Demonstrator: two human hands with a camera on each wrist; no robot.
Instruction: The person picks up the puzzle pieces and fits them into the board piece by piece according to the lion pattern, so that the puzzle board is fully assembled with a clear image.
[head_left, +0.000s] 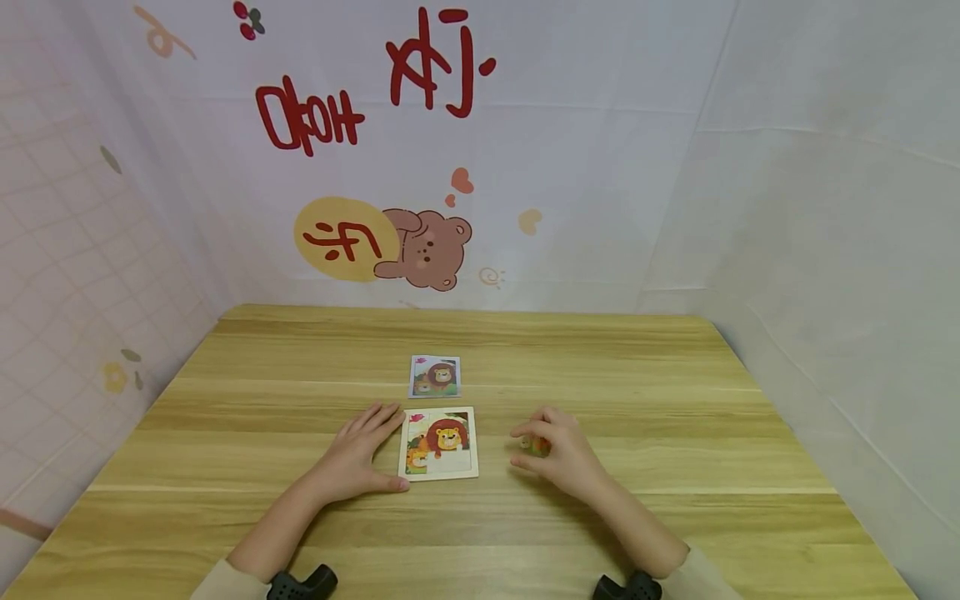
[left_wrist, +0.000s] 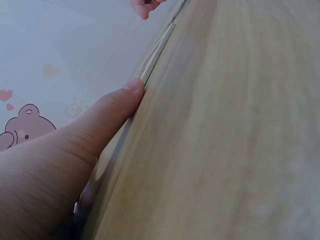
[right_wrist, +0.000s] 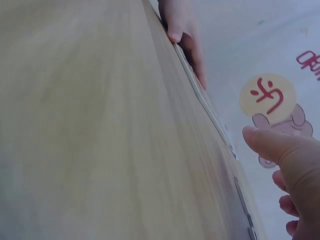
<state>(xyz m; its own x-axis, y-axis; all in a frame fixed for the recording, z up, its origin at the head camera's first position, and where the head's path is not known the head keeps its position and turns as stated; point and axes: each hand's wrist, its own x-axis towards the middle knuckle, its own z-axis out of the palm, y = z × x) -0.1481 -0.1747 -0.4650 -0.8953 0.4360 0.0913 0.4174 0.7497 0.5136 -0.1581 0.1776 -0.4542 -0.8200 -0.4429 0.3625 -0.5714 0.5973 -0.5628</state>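
A framed jigsaw puzzle with a lion picture lies on the table, its lower right part bare white. My left hand rests at the frame's left side, fingers at the upper left corner and thumb on the lower left corner. To the right of the puzzle, my right hand hovers over loose puzzle pieces, thumb and index finger apart around them. In the right wrist view the pieces lie flat on the table below the thumb. The hand partly hides them in the head view.
A small picture card with the same lion scene lies just behind the puzzle. The wooden table meets a printed cloth backdrop at the rear, with cloth on both sides.
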